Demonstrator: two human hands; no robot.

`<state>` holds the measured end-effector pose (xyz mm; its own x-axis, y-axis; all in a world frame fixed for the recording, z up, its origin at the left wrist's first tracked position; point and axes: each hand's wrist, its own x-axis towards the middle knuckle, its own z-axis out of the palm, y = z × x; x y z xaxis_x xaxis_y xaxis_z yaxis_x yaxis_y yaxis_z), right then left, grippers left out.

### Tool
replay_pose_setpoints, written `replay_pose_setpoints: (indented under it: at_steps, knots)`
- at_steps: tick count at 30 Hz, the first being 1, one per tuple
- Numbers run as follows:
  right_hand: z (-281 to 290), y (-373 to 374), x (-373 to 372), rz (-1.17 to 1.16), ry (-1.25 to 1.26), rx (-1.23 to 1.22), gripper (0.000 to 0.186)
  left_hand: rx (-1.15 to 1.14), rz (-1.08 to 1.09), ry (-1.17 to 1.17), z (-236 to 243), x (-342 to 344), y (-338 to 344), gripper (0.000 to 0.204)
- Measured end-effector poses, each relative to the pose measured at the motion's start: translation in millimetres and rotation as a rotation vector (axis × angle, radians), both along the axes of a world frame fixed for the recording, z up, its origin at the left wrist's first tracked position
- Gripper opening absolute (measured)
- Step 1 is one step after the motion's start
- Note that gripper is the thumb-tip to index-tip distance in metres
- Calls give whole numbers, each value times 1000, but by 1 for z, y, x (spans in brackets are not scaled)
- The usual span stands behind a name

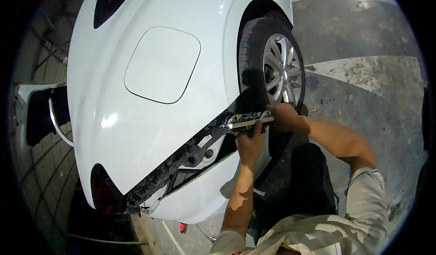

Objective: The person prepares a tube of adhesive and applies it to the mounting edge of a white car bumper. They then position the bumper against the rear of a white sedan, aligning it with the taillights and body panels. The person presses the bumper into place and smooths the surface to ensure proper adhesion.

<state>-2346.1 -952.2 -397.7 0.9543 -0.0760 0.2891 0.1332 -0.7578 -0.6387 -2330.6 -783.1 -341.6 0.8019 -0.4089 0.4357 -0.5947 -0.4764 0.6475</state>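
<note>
My left hand [249,147] supports from below a black and green cylinder with a pale metal bar [251,122] along it, which looks like a cartridge in a caulking gun. At its wheel-side end, my right hand [287,118] is closed around it; the grip itself is hidden. The narrow end points left, at the dark mounting strip [196,146] along the lower edge of the white car body [109,73]. Below that strip, the white bumper [200,203] hangs away from the body, leaving a gap.
A tyre with a silver alloy wheel [284,71] stands just beyond my right hand. The fuel flap [162,64] is closed. A dark red tail light [106,191] sits at the lower left. Small stubs [339,113] lie on the grey floor, and a red object [183,228] is below the bumper.
</note>
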Motion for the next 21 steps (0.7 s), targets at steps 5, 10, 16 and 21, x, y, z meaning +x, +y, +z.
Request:
replay_pose_setpoints:
  at_steps: [5, 10, 16, 21]
  knots:
    - [3, 12, -22, -12, 19, 11, 43, -105, 53, 391, 29, -29, -2, 35]
    - [15, 29, -38, -30, -10, -86, 36, -403, 67, 602, 30, -42, 10, 33]
    - [13, 50, -45, -180, -481, -120, 34, -536, -104, 653, 21, -37, 43, 27]
    - [22, 57, -45, -223, -574, -96, 36, -495, -75, 724, 28, -31, 58, 34]
